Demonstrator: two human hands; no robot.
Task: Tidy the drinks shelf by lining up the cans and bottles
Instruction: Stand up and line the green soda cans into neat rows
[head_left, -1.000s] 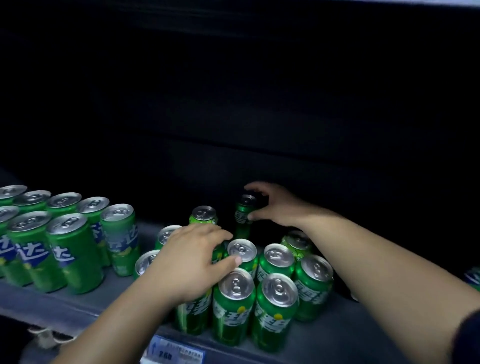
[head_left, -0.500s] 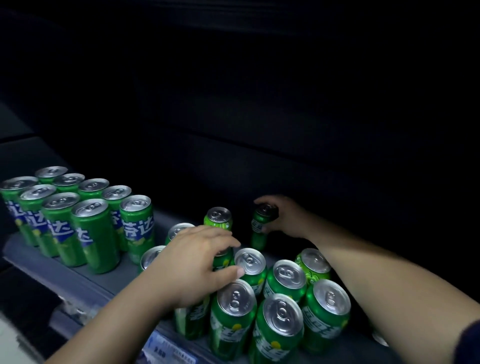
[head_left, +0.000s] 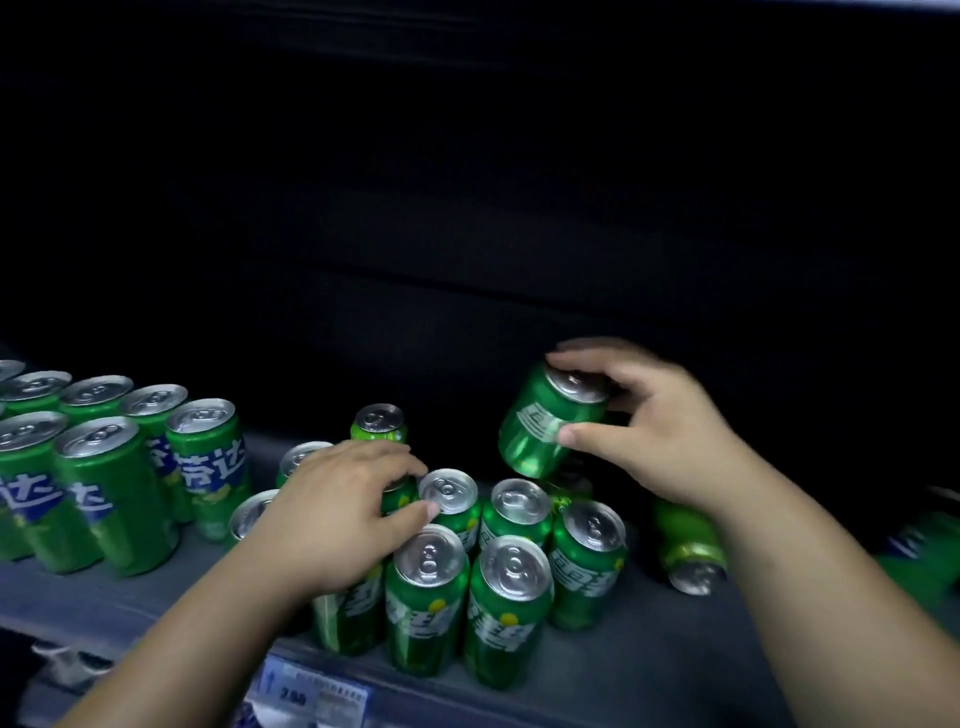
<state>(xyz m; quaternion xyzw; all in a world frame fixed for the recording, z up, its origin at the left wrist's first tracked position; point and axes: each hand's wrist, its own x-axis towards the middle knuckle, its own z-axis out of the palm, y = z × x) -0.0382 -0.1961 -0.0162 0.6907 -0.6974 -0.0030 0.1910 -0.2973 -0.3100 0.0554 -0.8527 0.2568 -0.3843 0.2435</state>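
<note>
Right hand (head_left: 670, 431) clamped round a green soda can (head_left: 550, 421), thumb on the label, fingers curled over the silver lid; can lifted clear of the shelf and tilted, lid toward the palm. Directly beneath that hand, a fallen green can (head_left: 688, 545) lying on its side, lid facing the shelf's front edge. Left hand (head_left: 343, 514) spread flat, palm down, resting on the tops of the clustered upright cans (head_left: 467, 582), fingertips touching the lids just ahead. Further left of that hand, well apart from the cluster, two neat rows of taller green cans (head_left: 104, 483) with blue-and-white lettering. Below the left wrist, a price tag (head_left: 311, 691) on the grey shelf edge (head_left: 623, 691). Beyond both hands, only darkness.
</note>
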